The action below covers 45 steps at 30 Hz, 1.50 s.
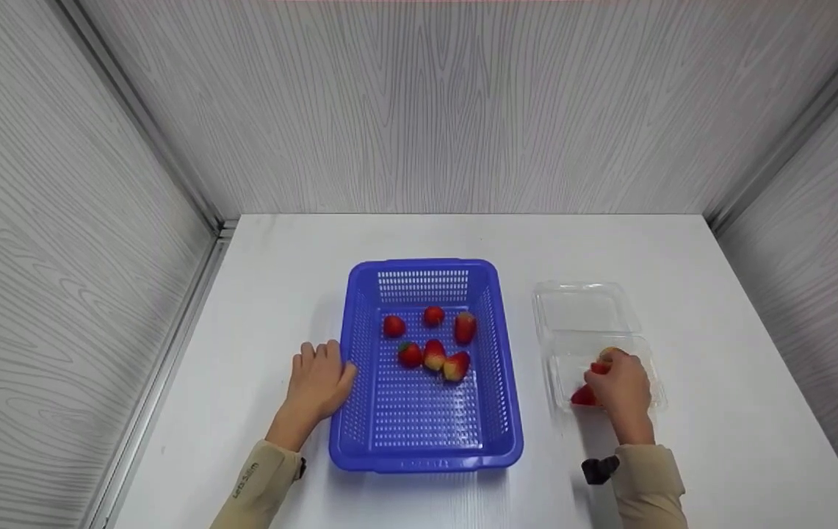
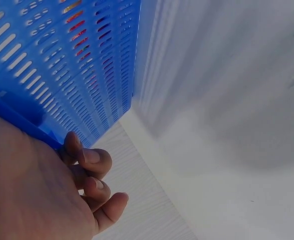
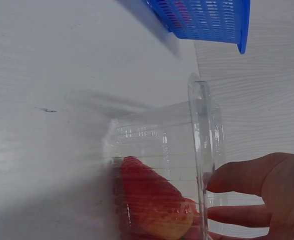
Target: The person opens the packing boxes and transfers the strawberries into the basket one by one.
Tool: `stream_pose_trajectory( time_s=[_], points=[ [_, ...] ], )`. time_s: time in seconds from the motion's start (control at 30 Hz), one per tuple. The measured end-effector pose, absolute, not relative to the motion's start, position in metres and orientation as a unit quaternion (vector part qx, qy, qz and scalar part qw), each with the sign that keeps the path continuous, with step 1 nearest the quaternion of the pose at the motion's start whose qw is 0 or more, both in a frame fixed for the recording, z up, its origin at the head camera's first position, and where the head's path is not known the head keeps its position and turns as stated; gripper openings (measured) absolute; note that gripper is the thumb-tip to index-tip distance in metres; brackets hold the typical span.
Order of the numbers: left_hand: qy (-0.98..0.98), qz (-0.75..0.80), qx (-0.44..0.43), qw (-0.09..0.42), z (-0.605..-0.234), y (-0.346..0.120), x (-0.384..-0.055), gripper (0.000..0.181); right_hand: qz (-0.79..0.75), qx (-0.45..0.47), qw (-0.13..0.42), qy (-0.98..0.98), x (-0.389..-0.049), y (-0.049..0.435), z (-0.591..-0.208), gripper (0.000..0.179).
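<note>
A blue perforated plastic basket (image 1: pixel 426 463) stands mid-table with several strawberries (image 1: pixel 434 354) on its bottom. My left hand (image 1: pixel 319 383) holds the basket's left rim, the thumb on the rim; in the left wrist view the hand's fingers (image 2: pixel 97 157) curl outside the slotted wall. To the right lies a clear hinged plastic box (image 1: pixel 564 371), its lid (image 1: pixel 586 307) folded back. My right hand (image 1: pixel 623 388) is over the box, thumb and fingers parted at the rim, close above the strawberries (image 3: pixel 149 190) inside. Part of that fruit is hidden by the hand.
The white table (image 1: pixel 279 253) carries the basket and the box side by side, with a narrow strip of tabletop between them. Wood-grain panels (image 1: pixel 433 110) enclose the table at the back and both sides.
</note>
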<state>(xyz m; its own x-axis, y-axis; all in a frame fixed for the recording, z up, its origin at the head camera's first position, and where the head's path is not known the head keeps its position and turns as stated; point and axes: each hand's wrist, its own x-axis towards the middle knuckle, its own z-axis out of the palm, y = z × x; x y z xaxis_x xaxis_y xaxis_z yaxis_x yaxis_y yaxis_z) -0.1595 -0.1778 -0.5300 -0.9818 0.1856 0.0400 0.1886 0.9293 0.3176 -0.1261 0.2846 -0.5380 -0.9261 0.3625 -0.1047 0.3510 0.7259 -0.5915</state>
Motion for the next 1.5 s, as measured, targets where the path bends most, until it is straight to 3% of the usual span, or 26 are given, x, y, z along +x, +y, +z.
stream_pose_trajectory(
  time_s=[0.5, 0.9, 1.5],
  points=[
    [-0.98, -0.17, -0.099, 0.013, -0.529, -0.178, -0.16, 0.024, 0.312, -0.197, -0.033, -0.929, -0.132, 0.281, -0.552, 0.036],
    [-0.981, -0.169, -0.098, 0.012, -0.529, -0.178, -0.16, 0.027, 0.312, -0.198, -0.003, -0.929, -0.131, 0.281, -0.549, 0.037],
    [-0.981, -0.169, -0.098, 0.001, -0.528, -0.178, -0.16, 0.026, 0.319, -0.205, -0.003, -0.925, -0.128, 0.277, -0.529, 0.042]
  ],
)
